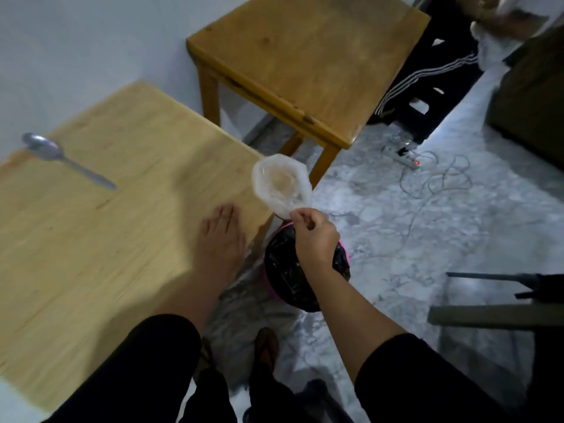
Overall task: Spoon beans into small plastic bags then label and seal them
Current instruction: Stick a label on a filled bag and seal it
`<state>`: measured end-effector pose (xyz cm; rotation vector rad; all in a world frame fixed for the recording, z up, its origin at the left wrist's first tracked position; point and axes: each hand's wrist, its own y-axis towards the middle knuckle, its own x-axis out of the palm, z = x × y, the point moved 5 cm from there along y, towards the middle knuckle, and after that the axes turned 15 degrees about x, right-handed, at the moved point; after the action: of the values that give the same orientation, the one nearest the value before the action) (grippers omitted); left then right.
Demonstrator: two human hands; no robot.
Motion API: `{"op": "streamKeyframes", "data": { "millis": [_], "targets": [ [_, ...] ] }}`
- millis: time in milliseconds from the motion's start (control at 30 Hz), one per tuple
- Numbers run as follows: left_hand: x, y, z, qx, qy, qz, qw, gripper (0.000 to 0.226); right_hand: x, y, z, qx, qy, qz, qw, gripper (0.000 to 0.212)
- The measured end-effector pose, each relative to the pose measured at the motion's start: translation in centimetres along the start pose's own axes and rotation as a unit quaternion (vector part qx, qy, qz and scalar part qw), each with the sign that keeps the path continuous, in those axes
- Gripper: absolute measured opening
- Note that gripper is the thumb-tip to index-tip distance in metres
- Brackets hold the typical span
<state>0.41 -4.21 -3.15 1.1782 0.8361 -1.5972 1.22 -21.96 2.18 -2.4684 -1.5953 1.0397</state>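
Table [91,239] edge: right hand [316,236] pinches bag [280,186].

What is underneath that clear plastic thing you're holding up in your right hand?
Below the clear crumpled plastic container, pinched by the right hand, stands a pink bin lined with a black plastic bag on the marbled floor. The hand and forearm cover much of the bin's opening, so its contents cannot be seen.
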Motion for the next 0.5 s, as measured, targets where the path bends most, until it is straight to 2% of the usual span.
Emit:
{"op": "streamKeyframes", "data": {
  "millis": [200,300,500],
  "targets": [
    [1.0,0.4,0.5,-0.023,0.024,0.004,0.999,0.054,-3.9,2.5,6.3,0.08,0.006,0.041,0.996,0.01],
    [0.7,0.1,0.8,-0.015,0.007,0.033,0.999,0.058,-5.0,3.3,8.6,0.105,0.006,0.043,0.993,0.009],
    [0.8,0.1,0.9,-0.028,0.004,0.029,0.999,0.059,-5.9,4.7,12.8,0.167,-0.119,-0.04,0.978,0.044]
  ]
}}
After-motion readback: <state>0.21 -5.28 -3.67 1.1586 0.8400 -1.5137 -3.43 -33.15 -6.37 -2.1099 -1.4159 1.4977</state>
